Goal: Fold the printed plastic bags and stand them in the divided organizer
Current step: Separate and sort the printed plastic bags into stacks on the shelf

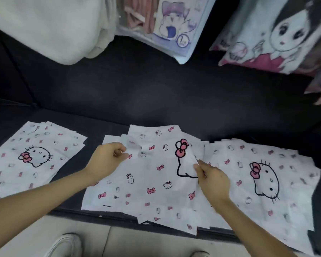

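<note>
White plastic bags printed with cat faces and pink bows lie in three spreads on a dark sofa seat: a left stack, a middle pile and a right pile. My left hand pinches the upper left edge of the top middle bag. My right hand pinches that bag's right side, where a flap is folded over and curls up. No divided organizer is in view.
The dark sofa seat stretches behind the bags. At the back lie a white cloth bundle, a clear printed package and a cartoon-print pillow. Pale floor tiles and a white shoe show below the seat's front edge.
</note>
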`<state>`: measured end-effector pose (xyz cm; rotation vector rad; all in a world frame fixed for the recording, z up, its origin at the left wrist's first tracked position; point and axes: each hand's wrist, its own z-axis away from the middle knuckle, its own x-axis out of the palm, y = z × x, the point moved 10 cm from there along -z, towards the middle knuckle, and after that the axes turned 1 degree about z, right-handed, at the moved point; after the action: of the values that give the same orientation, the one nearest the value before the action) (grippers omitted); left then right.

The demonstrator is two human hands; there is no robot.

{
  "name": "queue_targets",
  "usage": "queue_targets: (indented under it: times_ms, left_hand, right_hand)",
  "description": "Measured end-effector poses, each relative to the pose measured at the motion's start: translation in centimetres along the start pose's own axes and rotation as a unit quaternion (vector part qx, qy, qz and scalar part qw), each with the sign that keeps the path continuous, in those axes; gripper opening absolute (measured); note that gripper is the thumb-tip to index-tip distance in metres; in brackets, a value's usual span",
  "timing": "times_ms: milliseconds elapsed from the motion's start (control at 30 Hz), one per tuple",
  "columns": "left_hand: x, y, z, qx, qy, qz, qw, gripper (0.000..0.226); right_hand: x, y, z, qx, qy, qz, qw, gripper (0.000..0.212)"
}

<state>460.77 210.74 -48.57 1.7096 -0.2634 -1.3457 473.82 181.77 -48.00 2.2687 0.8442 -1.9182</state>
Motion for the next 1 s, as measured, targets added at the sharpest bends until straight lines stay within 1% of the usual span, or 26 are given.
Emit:
queue_targets:
  times_ms: [67,167,233,300,367,433,467,533,567,633,733,800,867,900,933,1000]
  left_hand:
    - [2.1,3.7,-0.3,0.024,-0.020,0.020,0.999,0.007]
    - [6.6,8.8,-0.6,0.049,-0.050,0.053,0.996,0.012]
    - [10.0,12.0,-0.6,0.060,-0.068,0.081,0.993,0.012]
    - [13.3,14.9,-0.5,0.063,-0.068,0.114,0.989,0.012]
    - [16.4,17.5,-0.4,0.052,-0.062,0.169,0.982,0.013]
    - [19.9,19.2,-0.2,0.031,-0.062,0.223,0.972,0.014]
    - [21.6,19.6,-0.1,0.018,-0.063,0.242,0.968,0.014]
    - [24.8,19.8,0.2,-0.004,-0.065,0.260,0.963,0.014]
    - [26.0,19.6,0.3,-0.012,-0.063,0.259,0.964,0.015]
    - [27.6,18.8,0.2,-0.025,-0.048,0.249,0.967,0.018]
    - [29.7,17.0,-0.1,-0.046,-0.034,0.222,0.973,0.023]
    - [31.8,15.8,-0.5,-0.052,-0.047,0.198,0.978,0.029]
    - [34.3,15.1,-0.9,-0.049,-0.065,0.171,0.982,0.024]
    - [35.3,14.8,-1.0,-0.047,-0.073,0.160,0.983,0.019]
    - [35.8,14.7,-1.1,-0.046,-0.079,0.157,0.983,0.016]
    - [37.2,14.0,-1.4,-0.050,-0.088,0.144,0.984,0.019]
  right_hand:
    - [-3.8,3.1,0.0,0.020,0.010,0.004,1.000,0.028]
    - [-8.4,10.0,1.3,0.104,0.028,-0.011,0.994,0.030]
    - [-11.1,14.0,2.4,0.140,0.041,-0.007,0.989,0.033]
    - [-13.8,17.3,3.0,0.165,0.060,0.009,0.984,0.034]
    - [-16.6,20.2,3.1,0.182,0.097,0.044,0.978,0.032]
    - [-19.3,21.9,2.8,0.161,0.154,0.079,0.972,0.029]
    - [-20.6,21.9,2.5,0.126,0.191,0.093,0.969,0.030]
    - [-21.7,22.1,2.2,0.048,0.250,0.128,0.959,0.038]
    - [-21.6,22.4,2.0,0.025,0.263,0.147,0.953,0.042]
    - [-20.0,23.9,1.4,0.002,0.265,0.186,0.946,0.043]
    - [-15.8,27.4,0.9,0.015,0.224,0.218,0.950,0.044]
    - [-12.3,30.5,0.3,0.062,0.157,0.228,0.959,0.045]
    - [-8.7,33.9,-0.1,0.127,0.081,0.227,0.962,0.035]
    - [-7.0,35.3,-0.1,0.160,0.038,0.229,0.959,0.032]
    - [-5.8,36.0,0.0,0.179,0.001,0.237,0.955,0.034]
    - [-3.4,37.2,0.1,0.194,-0.049,0.272,0.941,0.040]
